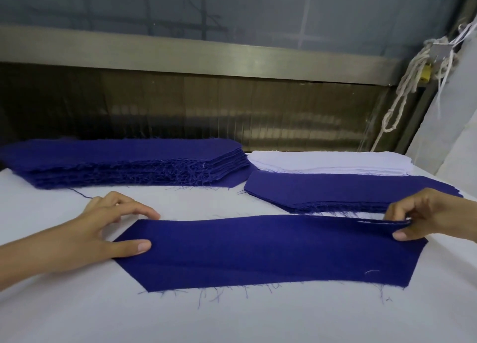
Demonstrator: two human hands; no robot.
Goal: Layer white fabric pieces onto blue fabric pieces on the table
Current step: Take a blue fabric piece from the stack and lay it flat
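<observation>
A single dark blue fabric piece (263, 249) lies flat on the white table (232, 317) in front of me. My left hand (103, 229) rests on its left end, thumb pressing the cloth and fingertips touching its far corner. My right hand (423, 213) pinches the piece's raised far right corner between thumb and fingers; a thin white edge shows in that pinch. A tall stack of blue pieces (124, 162) sits at the back left. A lower blue stack (346, 190) lies at the back right, with a stack of white pieces (330, 162) behind it.
A metal rail and dark corrugated wall (232, 105) run behind the table. White cords (413, 84) hang at the right by a pale fabric panel (454, 136). Loose blue threads trail from the fabric edges.
</observation>
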